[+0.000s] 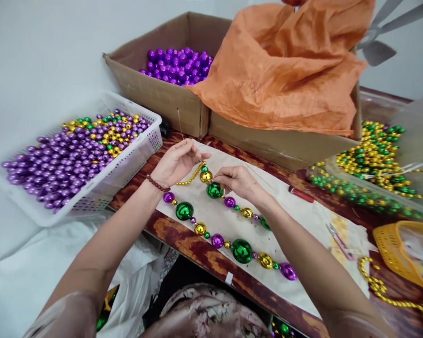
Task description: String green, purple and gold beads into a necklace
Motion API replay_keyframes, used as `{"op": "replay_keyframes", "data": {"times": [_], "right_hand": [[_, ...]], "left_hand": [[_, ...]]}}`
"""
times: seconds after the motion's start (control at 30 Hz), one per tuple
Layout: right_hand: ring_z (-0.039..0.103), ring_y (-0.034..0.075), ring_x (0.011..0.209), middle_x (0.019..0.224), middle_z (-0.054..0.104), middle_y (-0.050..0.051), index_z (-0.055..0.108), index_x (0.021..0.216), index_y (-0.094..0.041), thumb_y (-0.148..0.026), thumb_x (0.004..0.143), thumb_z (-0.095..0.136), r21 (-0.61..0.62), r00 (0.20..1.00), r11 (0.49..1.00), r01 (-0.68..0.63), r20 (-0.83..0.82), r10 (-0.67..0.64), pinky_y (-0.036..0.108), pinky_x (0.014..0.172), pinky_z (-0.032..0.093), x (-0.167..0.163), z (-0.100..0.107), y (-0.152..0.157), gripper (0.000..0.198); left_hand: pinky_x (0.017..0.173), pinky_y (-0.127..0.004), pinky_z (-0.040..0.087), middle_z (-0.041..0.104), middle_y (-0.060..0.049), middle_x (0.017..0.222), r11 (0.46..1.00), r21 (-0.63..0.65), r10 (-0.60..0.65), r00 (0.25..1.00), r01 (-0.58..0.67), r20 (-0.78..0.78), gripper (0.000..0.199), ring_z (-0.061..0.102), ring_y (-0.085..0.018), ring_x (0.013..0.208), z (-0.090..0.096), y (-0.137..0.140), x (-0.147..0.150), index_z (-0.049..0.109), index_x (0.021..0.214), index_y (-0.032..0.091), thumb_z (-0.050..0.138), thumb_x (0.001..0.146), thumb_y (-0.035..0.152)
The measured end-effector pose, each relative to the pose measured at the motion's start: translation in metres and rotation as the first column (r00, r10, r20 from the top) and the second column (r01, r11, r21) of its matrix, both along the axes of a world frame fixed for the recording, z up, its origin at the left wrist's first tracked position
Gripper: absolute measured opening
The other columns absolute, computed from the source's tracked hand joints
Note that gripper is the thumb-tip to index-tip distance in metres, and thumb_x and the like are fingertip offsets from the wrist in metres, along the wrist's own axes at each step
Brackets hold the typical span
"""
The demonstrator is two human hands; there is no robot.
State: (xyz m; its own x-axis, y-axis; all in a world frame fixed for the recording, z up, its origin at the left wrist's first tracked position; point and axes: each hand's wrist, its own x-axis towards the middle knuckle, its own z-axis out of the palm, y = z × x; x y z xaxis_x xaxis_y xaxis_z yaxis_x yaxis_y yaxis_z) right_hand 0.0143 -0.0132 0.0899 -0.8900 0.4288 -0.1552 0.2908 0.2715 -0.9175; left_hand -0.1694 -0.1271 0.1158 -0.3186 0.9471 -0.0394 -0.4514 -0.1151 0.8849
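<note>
My left hand (pixel 179 163), with a dark red bead bracelet (pixel 158 183) on its wrist, pinches a thin thread (pixel 180 124) that sticks up above the fingers. Just below its fingertips hangs a string of small gold beads (pixel 188 181), joined to a garland of larger beads. My right hand (pixel 237 182) is closed in a pinch against the large green bead (pixel 214 190); what lies between its fingertips is too small to make out. The garland of purple, gold and green beads (pixel 241 250) loops across a white cloth (pixel 296 234), partly hidden by my right forearm.
A white basket (pixel 151 126) of small beads stands left. Behind are cardboard boxes (pixel 155 91), one with purple beads (pixel 179 65), another under orange cloth (pixel 285 75). To the right lie a red-handled tool (pixel 302 194), pink-handled snips (pixel 340 241), gold bead strings (pixel 377 284) and a yellow basket (pixel 391 244).
</note>
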Motion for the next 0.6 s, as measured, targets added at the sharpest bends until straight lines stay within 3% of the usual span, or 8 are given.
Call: {"op": "replay_keyframes", "data": {"times": [0.13,0.3,0.37,0.47,0.6], "right_hand": [[0.057,0.015,0.057,0.062,0.064,0.001,0.069,0.07,-0.018,-0.047,0.08,0.073,-0.128,0.976,0.988,0.084,-0.192,-0.107,0.027,0.057,0.046,0.015,0.014,0.002,0.031],[0.065,0.021,0.1,0.101,0.071,0.005,0.066,0.074,-0.022,-0.054,0.084,0.072,-0.187,0.849,0.97,0.156,-0.476,-0.229,0.035,0.086,0.054,0.014,0.037,-0.004,0.035],[0.064,0.023,0.109,0.108,0.07,0.005,0.063,0.078,-0.022,-0.057,0.087,0.069,-0.218,0.831,0.964,0.15,-0.5,-0.243,0.036,0.087,0.055,0.008,0.047,-0.008,0.037],[0.068,0.021,0.101,0.096,0.07,0.004,0.06,0.085,-0.022,-0.056,0.092,0.065,-0.233,0.828,0.962,0.145,-0.503,-0.247,0.032,0.08,0.058,0.003,0.068,-0.011,0.035],[0.068,0.012,0.077,0.078,0.066,-0.003,0.059,0.083,-0.021,-0.042,0.098,0.063,-0.114,0.778,0.99,0.084,-0.613,-0.137,0.026,0.078,0.057,0.006,0.111,-0.011,0.026]], "left_hand": [[0.082,-0.03,0.054,0.041,0.007,0.051,0.997,-0.05,0.064,0.997,-0.062,0.044,0.031,0.057,-0.01,0.058,0.008,0.007,0.005,0.057,0.067,0.019,0.074,0.086,0.035],[0.066,-0.022,0.051,0.037,0.006,0.051,0.993,-0.057,0.107,0.993,-0.105,0.05,0.031,0.053,-0.008,0.056,0.016,0.012,0.021,0.056,0.065,0.019,0.073,0.087,0.033],[0.066,-0.022,0.052,0.039,0.006,0.052,0.994,-0.048,0.096,0.994,-0.093,0.049,0.03,0.054,-0.009,0.057,0.022,0.014,0.028,0.057,0.067,0.019,0.072,0.088,0.033],[0.07,-0.023,0.053,0.04,0.005,0.052,0.995,-0.03,0.098,0.994,-0.097,0.045,0.026,0.056,-0.01,0.059,0.038,0.017,0.036,0.06,0.071,0.019,0.069,0.091,0.034],[0.078,-0.026,0.055,0.04,0.006,0.053,0.996,0.021,0.082,0.995,-0.083,0.049,0.025,0.062,-0.011,0.066,0.073,0.02,0.042,0.061,0.074,0.018,0.064,0.095,0.033]]}}
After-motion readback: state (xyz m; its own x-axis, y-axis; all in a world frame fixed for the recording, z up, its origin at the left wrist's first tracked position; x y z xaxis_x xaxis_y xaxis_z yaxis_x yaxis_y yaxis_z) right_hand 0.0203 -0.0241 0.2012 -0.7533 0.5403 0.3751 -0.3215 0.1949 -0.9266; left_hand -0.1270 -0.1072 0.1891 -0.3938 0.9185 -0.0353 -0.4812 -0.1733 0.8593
